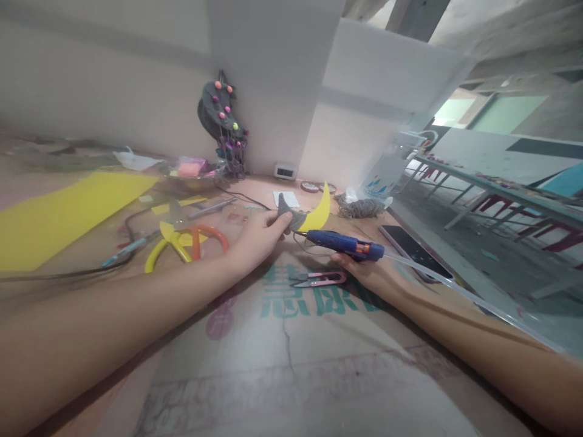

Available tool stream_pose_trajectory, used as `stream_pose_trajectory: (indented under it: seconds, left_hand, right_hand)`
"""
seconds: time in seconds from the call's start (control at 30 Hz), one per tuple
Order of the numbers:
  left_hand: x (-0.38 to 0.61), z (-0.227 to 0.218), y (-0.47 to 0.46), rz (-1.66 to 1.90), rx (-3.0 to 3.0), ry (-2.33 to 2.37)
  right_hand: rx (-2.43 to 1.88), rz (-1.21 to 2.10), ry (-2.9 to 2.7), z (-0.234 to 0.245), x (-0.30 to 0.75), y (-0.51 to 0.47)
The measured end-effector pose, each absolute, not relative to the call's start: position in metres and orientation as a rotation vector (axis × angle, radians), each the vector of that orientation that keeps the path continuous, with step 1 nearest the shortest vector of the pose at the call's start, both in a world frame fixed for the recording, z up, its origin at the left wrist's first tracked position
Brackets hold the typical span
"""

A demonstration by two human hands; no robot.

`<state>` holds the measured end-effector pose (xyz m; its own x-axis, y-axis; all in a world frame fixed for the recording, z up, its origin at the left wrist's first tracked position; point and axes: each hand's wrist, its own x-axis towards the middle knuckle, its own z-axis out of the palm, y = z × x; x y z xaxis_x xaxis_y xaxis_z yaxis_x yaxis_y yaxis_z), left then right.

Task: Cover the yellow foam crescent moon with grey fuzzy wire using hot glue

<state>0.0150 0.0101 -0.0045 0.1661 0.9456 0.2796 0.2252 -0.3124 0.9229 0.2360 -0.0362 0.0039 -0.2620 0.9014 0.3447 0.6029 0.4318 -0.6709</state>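
Observation:
My left hand (264, 232) pinches a yellow crescent (320, 212), whose left part is wrapped in grey yarn (297, 218). A hot glue gun (339, 241), blue with an orange part, is in my right hand (364, 267). Its nozzle points left and meets or nearly meets the crescent's lower edge beside the yarn; I cannot tell if they touch. A clear glue stick (423, 270) trails out of the gun's back end. Below the gun, pink thread snips (321, 278) lie on the printed table covering. A loose strand of yarn hangs under the crescent.
At left lie orange and yellow scissors (200, 240), yellow sheet material (68, 218) and a dark cable (45, 277). A grey yarn crescent with pompoms (218, 112) stands against the wall. Behind are a small clock (285, 171) and a yarn bundle (359, 206); a phone (414, 252) lies right.

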Motion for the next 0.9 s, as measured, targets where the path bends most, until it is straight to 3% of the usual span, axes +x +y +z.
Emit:
stream_pose_trajectory:
  seconds: [0.9]
  left_hand:
    - [0.0155,-0.007,0.0117,1.214,1.671,1.112]
  right_hand:
    - [-1.287,0.412,-1.962,0.0047,0.2342,-0.0367]
